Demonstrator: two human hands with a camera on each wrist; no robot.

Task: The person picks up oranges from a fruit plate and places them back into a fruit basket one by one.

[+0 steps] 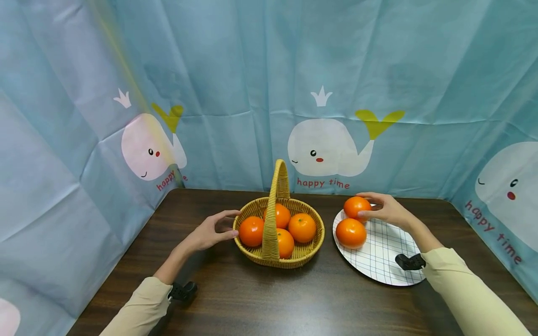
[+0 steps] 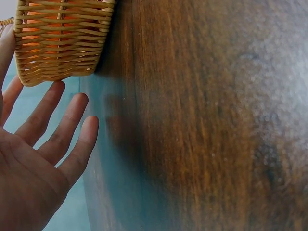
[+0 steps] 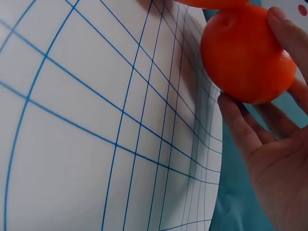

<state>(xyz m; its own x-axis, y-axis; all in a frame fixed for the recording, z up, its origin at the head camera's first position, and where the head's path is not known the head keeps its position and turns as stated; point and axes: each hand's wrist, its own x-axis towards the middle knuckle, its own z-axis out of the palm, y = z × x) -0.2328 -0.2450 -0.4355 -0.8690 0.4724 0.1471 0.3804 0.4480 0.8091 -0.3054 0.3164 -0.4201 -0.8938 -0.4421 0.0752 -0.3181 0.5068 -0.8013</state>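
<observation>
At the left side of a yellow wicker basket, my left hand has its fingertips at the rim. The left wrist view shows those fingers fairly straight against the woven wall. Several oranges lie inside the basket, partly hidden by its upright handle. Over on the right, my right hand holds an orange between thumb and fingers at the far edge of a white checked plate. A second orange rests on the plate just in front of it.
The dark wooden table ends at a light blue curtain printed with whales, which hangs behind it and along both sides. Black wrist cameras hang under both cuffs.
</observation>
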